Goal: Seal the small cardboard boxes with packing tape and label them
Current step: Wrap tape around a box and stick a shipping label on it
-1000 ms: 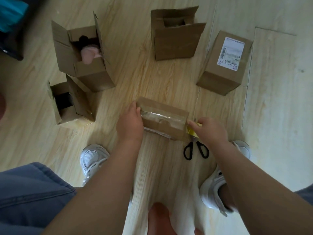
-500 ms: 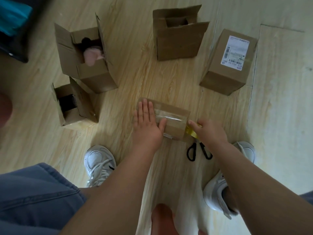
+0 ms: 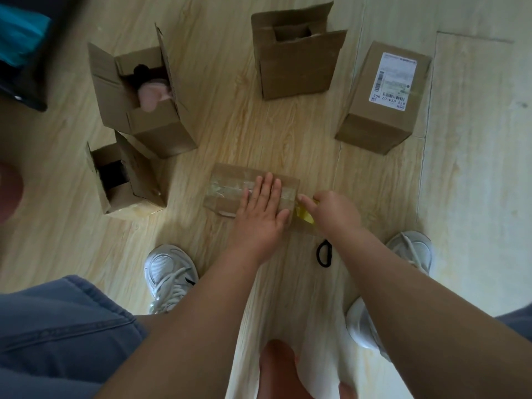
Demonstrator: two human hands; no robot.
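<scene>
The floor (image 3: 230, 133) is pale yellowish wood grain, whiter at the right. All the boxes are plain brown cardboard. The near box (image 3: 230, 175) bears a glossy clear tape (image 3: 227, 189) strip, and the right box (image 3: 371, 131) a white label (image 3: 395, 79) with black barcodes. The roll (image 3: 306, 216) is yellow and the scissors (image 3: 324, 253) black. The upper-left box (image 3: 161, 131) shows a pink thing (image 3: 152, 95), the lower-left box (image 3: 144, 185) a black thing (image 3: 112, 174). The shoes (image 3: 169, 269) are whitish grey and the trousers (image 3: 57, 326) blue-grey.

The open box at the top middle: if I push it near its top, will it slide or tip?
The open box stands upright on a small end, so a high push probably tips it. The wooden floor looks smooth, so a low push likely slides it. Its raised flap is thin cardboard and would probably bend.
</scene>
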